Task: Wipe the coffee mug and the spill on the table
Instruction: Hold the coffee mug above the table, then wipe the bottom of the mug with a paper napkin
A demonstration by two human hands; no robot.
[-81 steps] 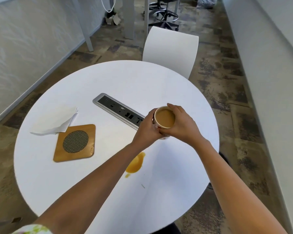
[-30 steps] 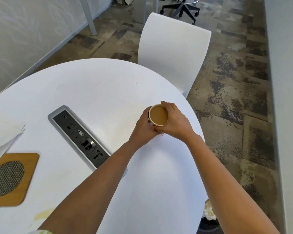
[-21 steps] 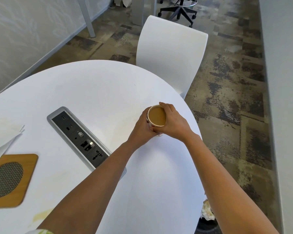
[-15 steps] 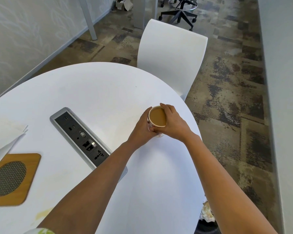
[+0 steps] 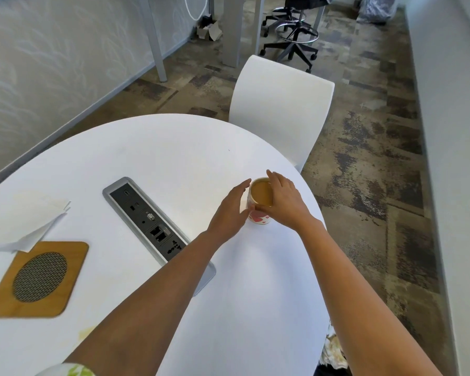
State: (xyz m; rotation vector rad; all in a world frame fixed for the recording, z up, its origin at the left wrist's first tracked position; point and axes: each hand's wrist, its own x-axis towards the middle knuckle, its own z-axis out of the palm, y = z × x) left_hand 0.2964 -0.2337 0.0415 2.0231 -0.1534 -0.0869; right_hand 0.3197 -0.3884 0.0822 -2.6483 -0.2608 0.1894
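Your right hand (image 5: 281, 202) grip wraps the coffee mug (image 5: 260, 210), full, upright on counter (image 5: 174, 147) nr right edge. Left hand (image 5: 229, 213) open, just beside mug. Spill (image 5: 86, 332) nr your left arm.

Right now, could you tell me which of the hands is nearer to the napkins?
Left. The left hand is beside the mug, on the side toward the napkins; the right hand is on the mug's far side.

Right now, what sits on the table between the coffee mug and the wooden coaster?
The head camera shows a grey power-socket strip set into the table between the mug and the coaster; the left forearm also crosses that stretch.
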